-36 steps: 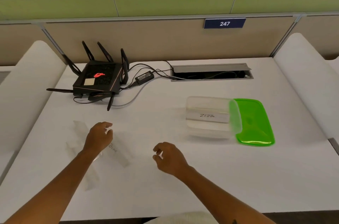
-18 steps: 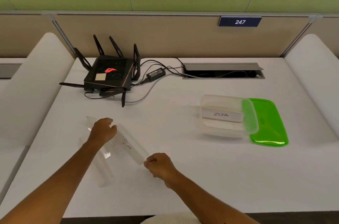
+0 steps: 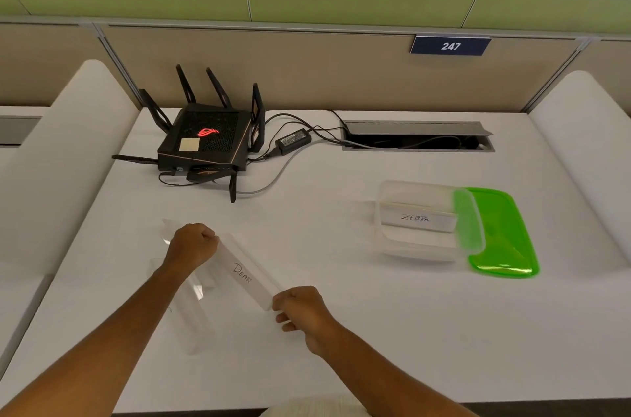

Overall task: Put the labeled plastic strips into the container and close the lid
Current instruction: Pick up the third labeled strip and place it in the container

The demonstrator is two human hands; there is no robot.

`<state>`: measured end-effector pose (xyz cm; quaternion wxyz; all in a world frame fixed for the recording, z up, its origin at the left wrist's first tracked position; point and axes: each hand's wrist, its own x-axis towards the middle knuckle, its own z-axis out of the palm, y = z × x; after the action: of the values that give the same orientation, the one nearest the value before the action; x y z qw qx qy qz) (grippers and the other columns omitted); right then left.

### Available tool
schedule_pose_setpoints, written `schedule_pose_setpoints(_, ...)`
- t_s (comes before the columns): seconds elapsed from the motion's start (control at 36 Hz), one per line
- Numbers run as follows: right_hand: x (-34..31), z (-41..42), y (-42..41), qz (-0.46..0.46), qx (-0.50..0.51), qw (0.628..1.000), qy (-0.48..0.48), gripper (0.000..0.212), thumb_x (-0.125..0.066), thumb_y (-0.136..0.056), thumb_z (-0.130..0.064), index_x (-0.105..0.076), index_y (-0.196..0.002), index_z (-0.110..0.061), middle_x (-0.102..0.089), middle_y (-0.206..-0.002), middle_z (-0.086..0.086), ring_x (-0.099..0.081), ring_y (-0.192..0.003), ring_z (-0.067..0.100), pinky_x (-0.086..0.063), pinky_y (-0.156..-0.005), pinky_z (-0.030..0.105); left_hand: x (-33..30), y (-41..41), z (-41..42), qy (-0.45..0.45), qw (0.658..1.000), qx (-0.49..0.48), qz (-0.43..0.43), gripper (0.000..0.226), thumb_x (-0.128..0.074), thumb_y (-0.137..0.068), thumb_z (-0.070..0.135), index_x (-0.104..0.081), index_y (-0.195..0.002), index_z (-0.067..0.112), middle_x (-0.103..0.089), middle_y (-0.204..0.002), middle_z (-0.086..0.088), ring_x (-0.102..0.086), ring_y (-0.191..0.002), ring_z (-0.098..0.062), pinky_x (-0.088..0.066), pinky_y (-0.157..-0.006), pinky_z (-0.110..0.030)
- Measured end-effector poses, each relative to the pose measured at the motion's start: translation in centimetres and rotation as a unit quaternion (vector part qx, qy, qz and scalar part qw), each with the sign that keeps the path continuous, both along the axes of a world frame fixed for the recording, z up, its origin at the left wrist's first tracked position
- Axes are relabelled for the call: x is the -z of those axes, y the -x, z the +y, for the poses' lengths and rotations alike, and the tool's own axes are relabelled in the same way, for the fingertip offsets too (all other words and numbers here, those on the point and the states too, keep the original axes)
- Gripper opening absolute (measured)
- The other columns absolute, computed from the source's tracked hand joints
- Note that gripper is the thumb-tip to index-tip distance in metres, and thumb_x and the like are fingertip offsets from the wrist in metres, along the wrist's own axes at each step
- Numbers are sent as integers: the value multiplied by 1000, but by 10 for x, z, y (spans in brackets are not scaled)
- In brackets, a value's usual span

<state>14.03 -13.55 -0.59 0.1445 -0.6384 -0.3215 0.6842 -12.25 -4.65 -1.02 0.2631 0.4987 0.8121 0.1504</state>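
Observation:
A clear plastic strip labeled "DEAR" (image 3: 243, 271) lies slanted on the white desk, near the front left. My left hand (image 3: 193, 244) is closed on its far end and my right hand (image 3: 300, 310) is closed on its near end. Another clear strip (image 3: 191, 314) lies under my left forearm, and a third pokes out behind my left hand. To the right stands a clear container (image 3: 418, 242) with a strip labeled "ZEBRA" (image 3: 416, 219) inside. Its right side rests on the green lid (image 3: 505, 235), which lies flat.
A black router (image 3: 205, 143) with antennas sits at the back left, its power brick (image 3: 293, 140) and cables trailing to an open cable slot (image 3: 418, 138). White rounded dividers flank the desk (image 3: 341, 348) on both sides.
My right hand moved left and closed on the strip's near end. My left hand closed on the far end. The view shifted left, so the container appears further right.

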Motion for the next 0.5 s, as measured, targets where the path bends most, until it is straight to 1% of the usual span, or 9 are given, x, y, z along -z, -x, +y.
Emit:
schedule_pose_setpoints(0.08, -4, 3, -4, 8, 17, 1000, 18, 7, -70, -90, -14, -72, -95, -10, -73, -91, 7, -69, -72, 15, -59, -64, 25, 1, -1, -1, 1, 1000, 4, 4, 21, -64, -95, 19, -77, -103, 4, -75, -106, -11, -67, -103, -30, -56, -91, -41)
schedule_pose_setpoints(0.14, -5, 6, -8, 12, 26, 999, 27, 4, -69, -93, -16, -69, -94, -12, -74, -94, 8, -69, -71, 15, -60, -65, 25, 2, -2, -2, 4, 1000, 3, 6, 21, -63, -96, 19, -76, -103, 4, -75, -105, -11, -67, -98, -28, -56, -89, -39)
schedule_pose_setpoints(0.17, -5, 8, -10, 11, 28, 999, 29, 8, -69, -94, -17, -69, -97, -10, -74, -96, 8, -69, -72, 14, -61, -66, 25, 2, -3, -2, 5, 1000, 2, 6, 21, -63, -96, 20, -76, -103, 5, -75, -104, -11, -65, -96, -26, -55, -89, -38)
schedule_pose_setpoints(0.25, -6, 12, -16, 1, 34, 999, 24, 27, -68, -95, -18, -67, -120, -5, -76, -103, 11, -70, -75, 15, -62, -70, 26, 3, -5, -4, 10, 1000, 2, 5, 19, -63, -97, 21, -75, -101, 7, -74, -102, -9, -62, -91, -21, -54, -87, -36)
schedule_pose_setpoints(0.28, -6, 13, -18, 0, 37, 999, 22, 29, -67, -96, -18, -66, -122, -4, -76, -105, 12, -70, -75, 15, -62, -70, 27, 3, -7, -4, 12, 1000, 2, 6, 19, -63, -96, 21, -75, -101, 7, -74, -102, -9, -62, -91, -22, -54, -86, -35)
schedule_pose_setpoints(0.42, -12, 22, -32, -4, 53, 998, 17, 15, -67, -97, -16, -66, -109, -7, -77, -110, 16, -70, -76, 17, -62, -70, 28, 1, -16, -8, 5, 1000, -2, 5, 17, -63, -96, 22, -74, -98, 9, -74, -99, -8, -63, -90, -22, -52, -80, -31)
schedule_pose_setpoints(0.5, -19, 30, -42, -6, 67, 998, 9, 7, -67, -96, -15, -68, -95, -8, -76, -111, 18, -69, -74, 17, -59, -67, 27, -1, -22, -12, 0, 1000, -11, -2, 17, -64, -95, 23, -74, -98, 10, -74, -99, -6, -65, -91, -22, -52, -81, -31)
